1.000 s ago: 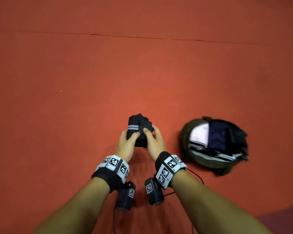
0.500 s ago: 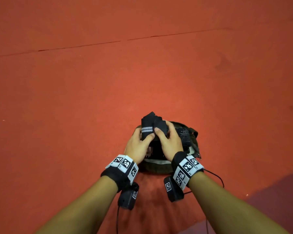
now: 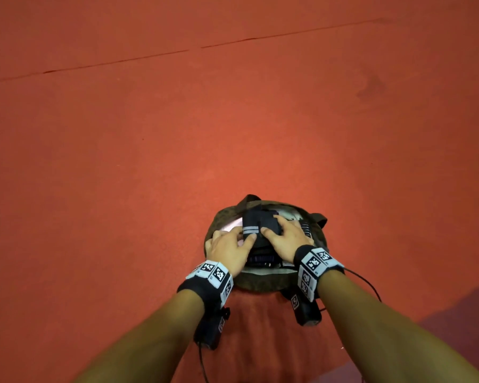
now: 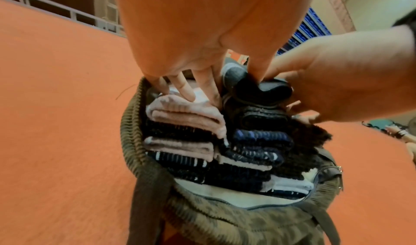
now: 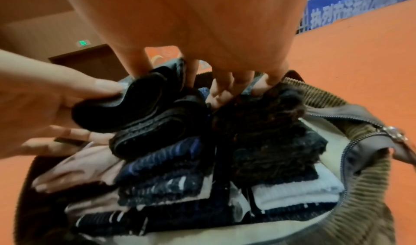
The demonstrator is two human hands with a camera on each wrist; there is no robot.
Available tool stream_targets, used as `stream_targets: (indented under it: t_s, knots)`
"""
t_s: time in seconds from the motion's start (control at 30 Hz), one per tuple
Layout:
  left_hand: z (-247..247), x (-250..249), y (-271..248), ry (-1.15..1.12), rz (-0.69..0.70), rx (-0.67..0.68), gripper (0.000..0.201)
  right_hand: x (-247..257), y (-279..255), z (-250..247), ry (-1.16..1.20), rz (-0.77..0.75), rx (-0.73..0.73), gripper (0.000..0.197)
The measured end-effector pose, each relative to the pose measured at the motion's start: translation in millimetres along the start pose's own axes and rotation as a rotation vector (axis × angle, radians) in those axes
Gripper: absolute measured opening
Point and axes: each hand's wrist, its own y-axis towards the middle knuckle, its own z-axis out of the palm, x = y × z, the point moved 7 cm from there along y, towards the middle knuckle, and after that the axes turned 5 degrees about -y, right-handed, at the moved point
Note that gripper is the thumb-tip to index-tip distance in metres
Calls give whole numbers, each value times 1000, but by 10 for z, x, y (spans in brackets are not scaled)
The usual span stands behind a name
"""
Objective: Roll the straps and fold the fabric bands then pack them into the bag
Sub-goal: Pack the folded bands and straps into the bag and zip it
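Observation:
An olive corduroy bag lies open on the red floor, packed with folded pink, navy, white and black fabric bands. Both hands hold a rolled black strap with grey stripes low over the bag's mouth, resting on the folded pile. My left hand pinches it from the left, thumb on the stripes. My right hand grips it from the right, fingers reaching down among the bands.
Red floor surrounds the bag, with a seam line across the far part. A darker mat edge shows at the lower right. The bag's zipper pull hangs at its right rim.
Both hands carried the rolled strap rightward from the bare floor to over the bag, then lowered it into the bag's opening onto the folded bands.

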Motion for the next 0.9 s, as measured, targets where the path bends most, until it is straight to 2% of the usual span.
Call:
stream_targets:
  t_s: [0.1, 0.17, 0.23, 0.3, 0.33, 0.37, 0.47, 0.57, 0.63, 0.73, 0.9]
  knots:
    - [-308, 136, -37, -10, 22, -230, 37, 6, 104, 43, 24, 12, 48, 66]
    - [-493, 350, -53, 58, -82, -341, 50, 60, 114, 79, 13, -15, 65, 63]
    - [-495, 570, -16, -18, -245, -262, 54, 129, 91, 114, 14, -44, 64, 59]
    - [-319, 748, 1, -103, -391, -78, 52, 147, 90, 179, -22, -46, 84, 57]
    - [-235, 803, -20, -108, -422, -8, 55, 151, 92, 209, -51, -42, 96, 55]
    - [-191, 835, -35, -94, -426, 25, 56, 162, 93, 227, -73, -36, 104, 54]
    - [-362, 720, -60, 29, -337, -27, 38, 200, 111, 249, -138, -18, 131, 56]
    - [-599, 551, -12, 343, -282, -18, 40, 241, 118, 254, -232, 6, 140, 59]
    - [-694, 467, -28, 399, -235, 17, 40, 269, 127, 252, -278, 16, 144, 59]
    - [-837, 532, -98, 198, -289, 19, 44, 324, 95, 228, -318, 15, 168, 59]
    - [-1083, 443, -309, -124, -246, -47, 45, 319, 40, 129, -348, 10, 177, 59]
